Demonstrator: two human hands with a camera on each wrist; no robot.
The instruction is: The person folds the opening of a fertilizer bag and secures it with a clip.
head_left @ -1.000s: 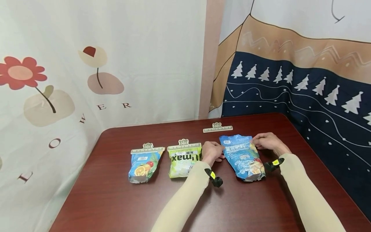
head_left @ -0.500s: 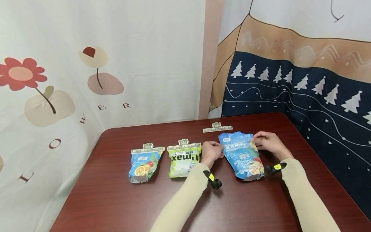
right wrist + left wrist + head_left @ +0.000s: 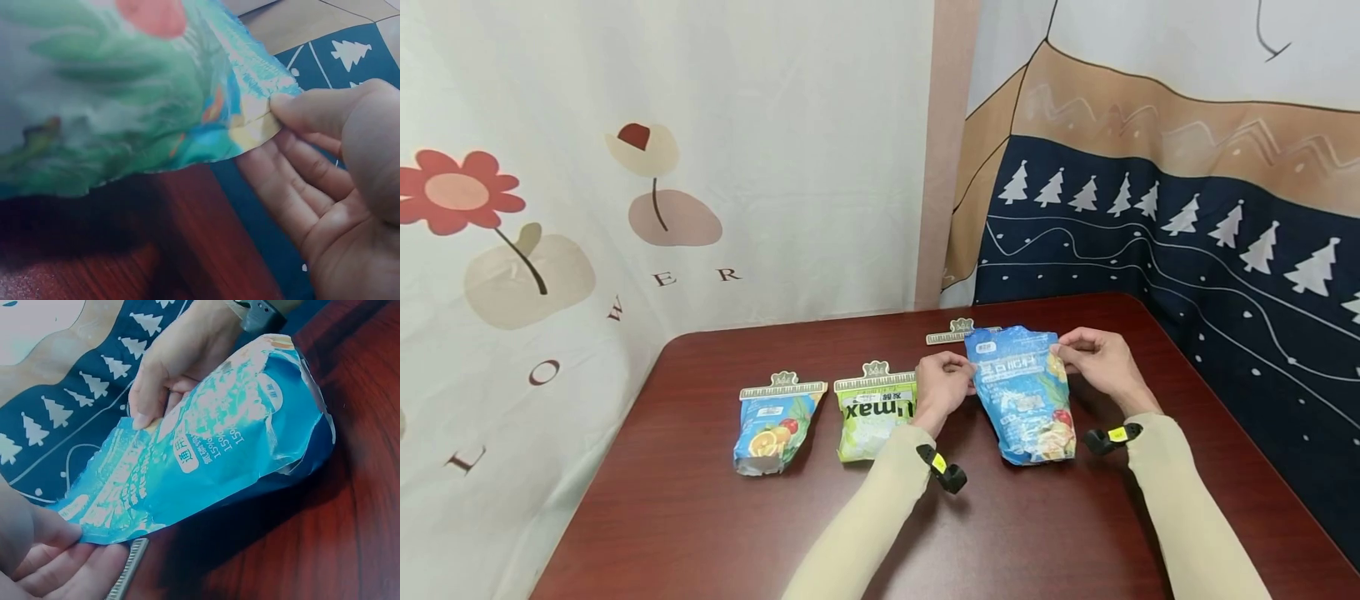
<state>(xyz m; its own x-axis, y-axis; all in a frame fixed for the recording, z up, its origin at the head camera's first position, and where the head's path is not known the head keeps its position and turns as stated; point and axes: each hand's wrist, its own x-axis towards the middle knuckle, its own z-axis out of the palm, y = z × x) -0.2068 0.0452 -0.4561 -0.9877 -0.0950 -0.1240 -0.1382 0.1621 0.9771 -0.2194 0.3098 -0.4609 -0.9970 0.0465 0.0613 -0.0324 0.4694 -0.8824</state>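
Observation:
A blue snack bag (image 3: 1024, 396) with fruit printed on it is held between both hands, its upper end raised. My left hand (image 3: 942, 387) pinches the bag's left edge near the top, thumb above and fingers below, as the left wrist view shows. On the opposite edge, my right hand (image 3: 1101, 365) pinches the corner between thumb and fingers (image 3: 294, 181). Behind the bag's top lies a loose ruler-patterned sealing clip (image 3: 951, 335), partly covered by the bag. Close to the left hand is a green bag (image 3: 865, 425) with a similar clip (image 3: 874, 377) across its top.
Farther left lies a smaller blue fruit-print bag (image 3: 771, 433), closed by another sealing clip (image 3: 784, 386). All of it rests on a dark red wooden table (image 3: 700, 533). Printed curtains (image 3: 820, 167) hang along the back and right edges.
Both hands have lifted the blue bag's upper end and brought it slightly back, so it now overlaps the loose clip. The other bags have stayed in place.

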